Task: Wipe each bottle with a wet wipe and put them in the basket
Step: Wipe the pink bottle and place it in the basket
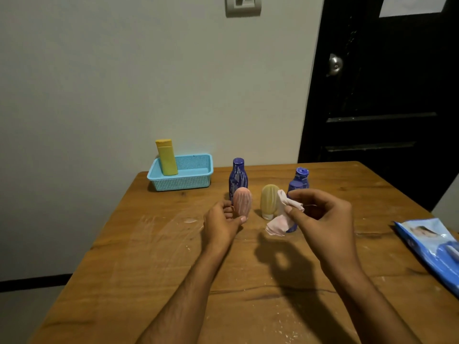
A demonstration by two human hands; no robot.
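Note:
My left hand (pixel 221 220) grips a pink bottle (pixel 242 201) streaked with white, standing on the wooden table (pixel 159 256). My right hand (pixel 323 217) pinches a crumpled pinkish wet wipe (pixel 280 219) beside a pale yellow bottle (pixel 269 201) that stands cap-down. A tall blue bottle (pixel 238 176) stands behind the pink one. Two more blue bottles (pixel 301 176) are at the right, the nearer one (pixel 292 228) mostly hidden by my right hand and the wipe. A yellow bottle (pixel 167 157) stands upright in the light blue basket (pixel 193 182) at the table's far left corner.
A blue wet-wipe pack (pixel 432 247) lies at the table's right edge. White smears mark the tabletop to the left of my left hand. A wall is behind the table, and a dark door (pixel 387 95) stands at the back right.

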